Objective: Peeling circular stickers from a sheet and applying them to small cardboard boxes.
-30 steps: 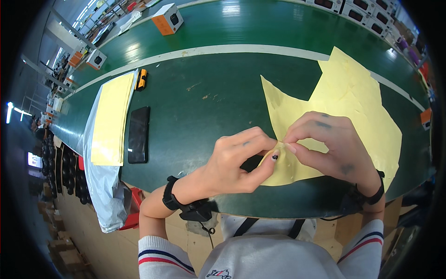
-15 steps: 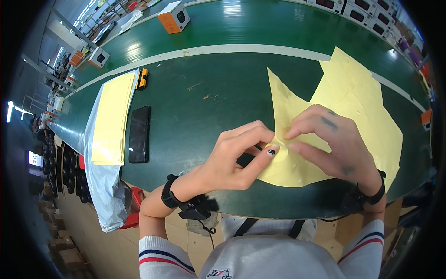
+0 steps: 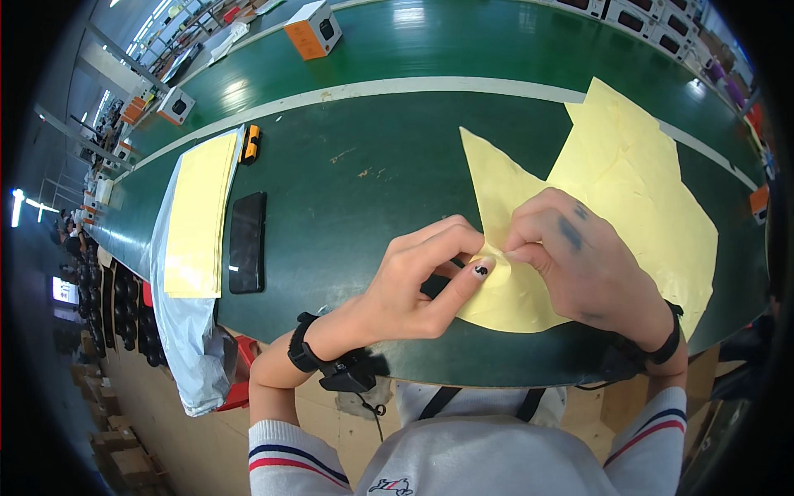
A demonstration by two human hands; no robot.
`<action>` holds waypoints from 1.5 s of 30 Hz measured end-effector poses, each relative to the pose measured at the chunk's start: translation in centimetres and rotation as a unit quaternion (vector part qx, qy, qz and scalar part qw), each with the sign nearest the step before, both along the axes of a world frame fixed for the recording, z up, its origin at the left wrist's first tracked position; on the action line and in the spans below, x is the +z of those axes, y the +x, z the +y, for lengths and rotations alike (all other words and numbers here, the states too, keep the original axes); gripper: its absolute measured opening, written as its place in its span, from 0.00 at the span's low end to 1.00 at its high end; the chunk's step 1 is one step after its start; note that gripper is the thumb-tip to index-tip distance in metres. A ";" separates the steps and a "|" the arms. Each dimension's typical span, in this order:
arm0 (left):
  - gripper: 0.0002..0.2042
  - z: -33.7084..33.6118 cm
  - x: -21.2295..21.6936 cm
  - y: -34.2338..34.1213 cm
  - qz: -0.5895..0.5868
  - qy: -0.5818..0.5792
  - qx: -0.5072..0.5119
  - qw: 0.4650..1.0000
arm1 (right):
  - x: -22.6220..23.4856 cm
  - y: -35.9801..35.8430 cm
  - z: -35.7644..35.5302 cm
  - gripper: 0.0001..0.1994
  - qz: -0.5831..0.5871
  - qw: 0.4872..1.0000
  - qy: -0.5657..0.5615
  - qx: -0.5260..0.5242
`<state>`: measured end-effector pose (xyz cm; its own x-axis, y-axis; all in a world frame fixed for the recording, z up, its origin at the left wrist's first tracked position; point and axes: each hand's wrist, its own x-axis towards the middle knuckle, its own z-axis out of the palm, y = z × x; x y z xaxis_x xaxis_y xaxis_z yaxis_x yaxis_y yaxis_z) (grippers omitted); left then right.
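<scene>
With my left hand (image 3: 423, 279) I pinch the yellow sheet (image 3: 517, 304) at a crumpled fold, between thumb and fingers. My right hand (image 3: 577, 258) also grasps this fold, its fingertips closed together just beside the left ones. The sheet is to the right of the black phone (image 3: 248, 244), over the green table (image 3: 356, 198). At the phone's left lies a paper stack (image 3: 197, 219) upon a plastic bag (image 3: 188, 347); beyond the phone rests an orange-black tool (image 3: 251, 145).
</scene>
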<state>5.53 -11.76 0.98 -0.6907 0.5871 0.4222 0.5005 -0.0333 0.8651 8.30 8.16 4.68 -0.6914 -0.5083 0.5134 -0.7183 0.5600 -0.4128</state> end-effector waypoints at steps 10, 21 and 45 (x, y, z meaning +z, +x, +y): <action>0.03 -0.1 0.1 0.1 -0.024 0.004 -0.016 1.000 | 0.2 0.0 0.3 0.04 -0.047 0.997 -0.054 -0.042; 0.02 -0.4 0.9 -0.8 0.005 -0.040 0.004 0.999 | 0.7 -1.7 2.4 0.04 -0.170 0.974 -0.147 -0.035; 0.34 -6.1 0.5 -38.1 0.144 -0.368 0.532 0.749 | -8.9 -5.2 2.1 0.06 -0.484 0.791 -0.373 -0.024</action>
